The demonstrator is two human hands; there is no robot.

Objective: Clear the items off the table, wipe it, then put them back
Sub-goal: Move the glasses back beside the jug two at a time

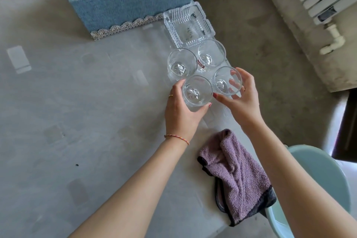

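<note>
My left hand (181, 114) wraps the near-left glass tumbler (196, 91), thumb on the near wall and fingers curled round the far side, so it is closed on the glass. My right hand (241, 98) holds the near-right tumbler (226, 81), fingers reaching over and into its rim, thumb pressed on the outside. 2 more tumblers stand just behind, the far-left one (181, 63) and the far-right one (211, 55), all 4 packed close near the table's (77, 102) right edge. The cut-glass ashtray (188, 25) sits just beyond them, the blue fabric basket (123, 7) to its left, and the purple towel (237, 176) lies crumpled near my right forearm, overhanging the edge.

Whether I am lifting or setting down, I cannot tell. Either way I judge it best to move each glass straight up or down, clear of its neighbours so they don't clink, keep firm pressure on the slick walls, and watch that edge
</note>
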